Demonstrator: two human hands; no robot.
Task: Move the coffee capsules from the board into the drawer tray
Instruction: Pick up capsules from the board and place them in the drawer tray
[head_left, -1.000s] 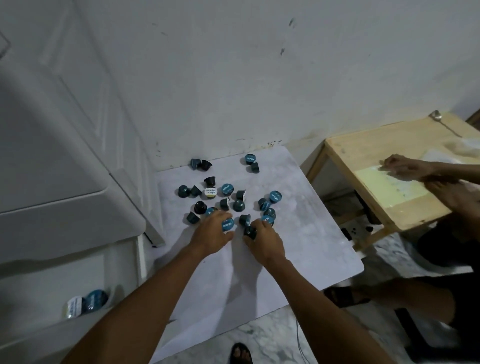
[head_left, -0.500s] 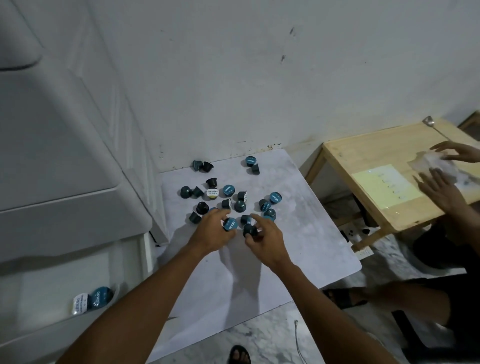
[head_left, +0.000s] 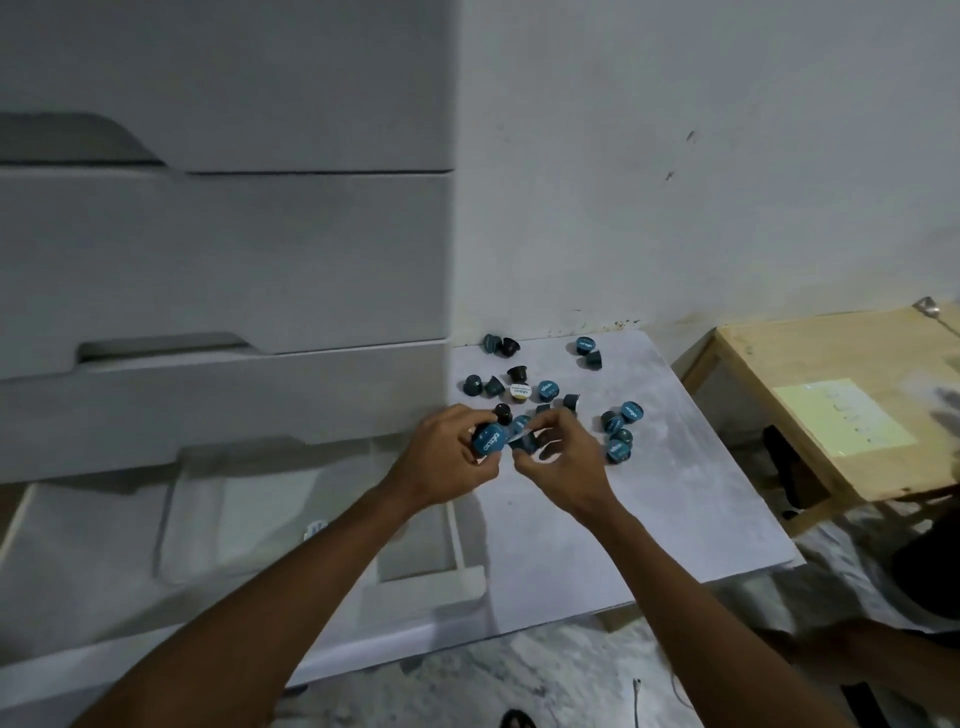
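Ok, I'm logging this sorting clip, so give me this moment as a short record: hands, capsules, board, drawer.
left hand: grips a blue-lidded capsule near the board's left edge
right hand: pinches a dark capsule
board: white, with loose capsules scattered on its far half
odd one: white-lidded capsule among the blue lids
drawer tray: pulled open, left of the board
beside: wooden table, right of the board
task state: held capsules not yet over the tray

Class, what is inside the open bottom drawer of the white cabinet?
The open white bottom drawer holds a pale tray; one small white-edged item peeks out, too blurred to identify. The left forearm covers whatever lies beside it.
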